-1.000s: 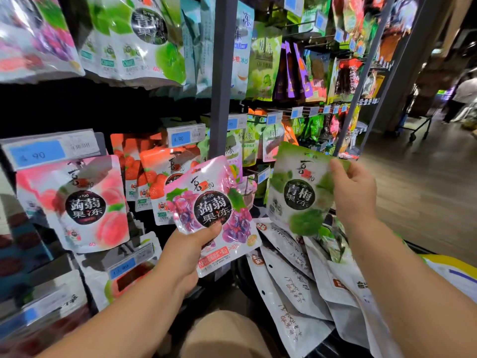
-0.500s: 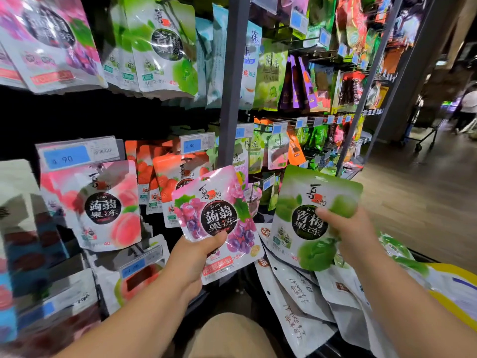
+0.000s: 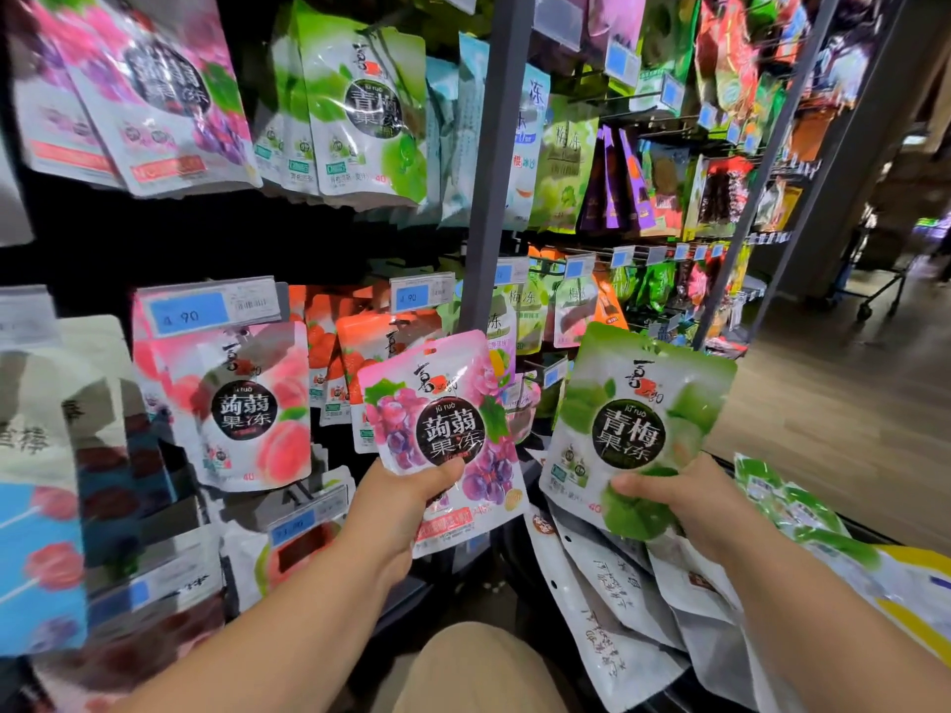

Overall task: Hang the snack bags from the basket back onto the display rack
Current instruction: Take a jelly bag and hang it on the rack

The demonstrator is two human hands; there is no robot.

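My left hand (image 3: 401, 506) grips a pink grape jelly bag (image 3: 442, 429) by its lower left corner, upright, in front of the display rack (image 3: 494, 162). My right hand (image 3: 684, 501) grips a green plum jelly bag (image 3: 633, 429) by its lower edge, upright, just right of the grape bag. Below my right hand, several white and green snack bags (image 3: 617, 589) lie piled in the basket (image 3: 720, 705); most of the basket is hidden. Matching grape bags (image 3: 154, 95) and green plum bags (image 3: 365, 110) hang on the rack's upper row.
Peach jelly bags (image 3: 257, 403) and strawberry bags (image 3: 334, 347) hang on the lower row behind blue price tags (image 3: 190, 313). A grey upright post divides the rack. A wood-floor aisle (image 3: 823, 403) opens to the right, with a cart (image 3: 880, 285) far back. My knee (image 3: 473, 671) is at the bottom.
My right hand has shifted its hold on the green bag from the top edge to the bottom edge and lowered. The camera tilted up, so the upper row shows more. The left hand's bag stayed.
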